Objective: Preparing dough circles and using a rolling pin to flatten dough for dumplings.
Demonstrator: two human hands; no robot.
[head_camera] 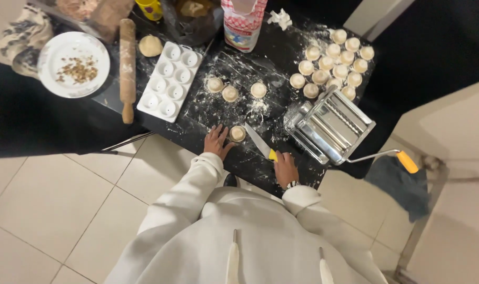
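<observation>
While the left hand (216, 141) steadies a dough round (238, 133), the right hand (285, 167) grips a knife (260, 143).

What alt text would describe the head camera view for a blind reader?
Seen from above, a person's left hand rests beside a small dough round on a floured black table, while the right hand holds a yellow-handled knife. A pasta machine stands to the right.

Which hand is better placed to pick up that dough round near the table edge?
Probably the left hand: it already rests against the dough round, fingers free. The right hand grips the yellow-handled knife.
</observation>
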